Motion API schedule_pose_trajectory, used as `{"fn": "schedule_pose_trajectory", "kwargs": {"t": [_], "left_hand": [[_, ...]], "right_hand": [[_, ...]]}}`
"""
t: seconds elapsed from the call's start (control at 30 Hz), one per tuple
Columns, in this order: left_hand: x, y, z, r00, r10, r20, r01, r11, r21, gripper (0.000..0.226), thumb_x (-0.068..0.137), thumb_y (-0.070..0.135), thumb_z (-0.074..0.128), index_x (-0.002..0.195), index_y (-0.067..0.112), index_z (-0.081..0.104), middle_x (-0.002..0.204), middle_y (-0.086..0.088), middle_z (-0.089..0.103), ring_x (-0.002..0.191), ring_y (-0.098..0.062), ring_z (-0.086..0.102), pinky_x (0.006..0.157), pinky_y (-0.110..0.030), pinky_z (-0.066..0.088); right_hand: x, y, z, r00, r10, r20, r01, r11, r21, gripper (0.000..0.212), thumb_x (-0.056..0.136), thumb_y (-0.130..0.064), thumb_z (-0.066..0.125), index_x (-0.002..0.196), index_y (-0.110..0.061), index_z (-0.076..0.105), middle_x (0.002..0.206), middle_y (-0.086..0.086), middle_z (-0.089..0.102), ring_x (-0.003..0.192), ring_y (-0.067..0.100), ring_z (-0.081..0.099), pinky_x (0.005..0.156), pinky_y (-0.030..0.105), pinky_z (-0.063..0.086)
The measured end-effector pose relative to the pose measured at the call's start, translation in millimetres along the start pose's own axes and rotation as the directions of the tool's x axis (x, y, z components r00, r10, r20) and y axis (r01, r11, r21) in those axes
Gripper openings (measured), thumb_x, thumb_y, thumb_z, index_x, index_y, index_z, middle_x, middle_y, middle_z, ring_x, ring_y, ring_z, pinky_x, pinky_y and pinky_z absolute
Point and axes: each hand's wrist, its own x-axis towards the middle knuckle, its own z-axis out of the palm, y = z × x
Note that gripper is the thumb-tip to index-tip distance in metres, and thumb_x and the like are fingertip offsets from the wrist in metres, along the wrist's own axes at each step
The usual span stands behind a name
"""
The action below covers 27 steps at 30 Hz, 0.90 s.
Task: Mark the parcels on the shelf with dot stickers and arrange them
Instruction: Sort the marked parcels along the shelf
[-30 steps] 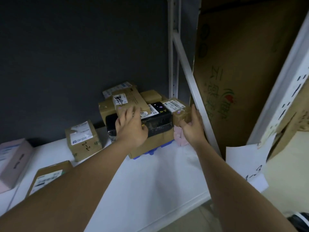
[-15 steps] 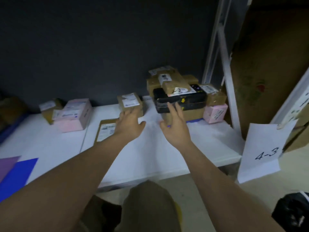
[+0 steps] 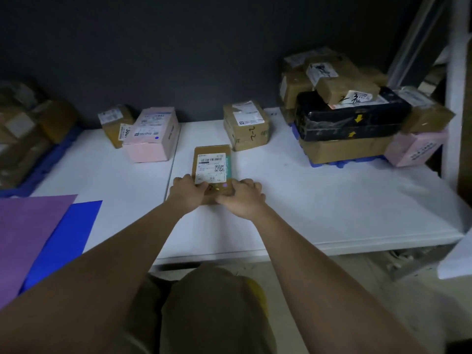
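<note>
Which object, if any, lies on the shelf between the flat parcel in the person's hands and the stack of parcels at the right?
Nothing visible does. The left hand and right hand hold the flat parcel at its near end, and only bare white shelf lies between it and the stack.

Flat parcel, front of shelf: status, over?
Left hand and right hand grip flat parcel at near end. Parcel flat on shelf. Path clear.

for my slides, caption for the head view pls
Both hands grip a flat labelled parcel on the white shelf.
</note>
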Motion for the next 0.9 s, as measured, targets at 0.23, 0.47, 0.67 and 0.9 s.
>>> {"fn": "schedule_pose_trajectory", "kwargs": {"t": [0.23,0.47,0.67,0.9], "left_hand": [[-25,24,-14,0.999,-0.011,0.047,0.024,0.955,-0.295,0.061,0.089,0.048,0.057,0.132,0.008,0.041,0.133,-0.013,0.04,0.105,-0.026,0.054,0.081,-0.036,0.054],[-95,106,-34,0.981,0.168,0.102,-0.075,0.798,-0.598,0.072,0.09,0.048,0.056,0.144,0.021,0.016,0.133,-0.004,0.047,0.113,-0.023,0.055,0.075,-0.031,0.052],[-139,193,-31,0.918,0.346,0.191,-0.113,0.693,-0.712,0.049,0.096,0.037,0.052,0.136,0.023,0.027,0.118,-0.003,0.064,0.089,-0.019,0.068,0.062,-0.029,0.057],[-117,259,1,0.936,0.311,0.162,-0.05,0.577,-0.815,0.06,0.092,0.021,0.061,0.133,0.022,0.018,0.117,0.001,0.057,0.089,-0.018,0.064,0.072,-0.038,0.059]], "right_hand": [[-27,-11,-10,0.98,0.033,-0.198,0.124,0.679,0.723,0.029,0.091,-0.042,0.054,0.115,-0.032,0.042,0.114,0.0,0.06,0.107,0.022,0.06,0.096,0.047,0.049],[-108,-5,-98,0.868,0.127,-0.481,0.388,0.433,0.814,0.017,0.096,-0.021,0.047,0.106,-0.034,0.049,0.113,0.001,0.061,0.099,0.015,0.062,0.079,0.035,0.055],[-144,21,-182,0.787,0.228,-0.573,0.454,0.414,0.789,0.037,0.095,-0.029,0.055,0.128,-0.03,0.038,0.117,-0.002,0.057,0.103,0.013,0.059,0.089,0.038,0.054],[-112,57,-209,0.806,0.212,-0.553,0.487,0.293,0.823,0.086,0.08,-0.018,0.077,0.145,-0.028,0.021,0.13,-0.002,0.054,0.114,0.015,0.058,0.098,0.039,0.05]]}}
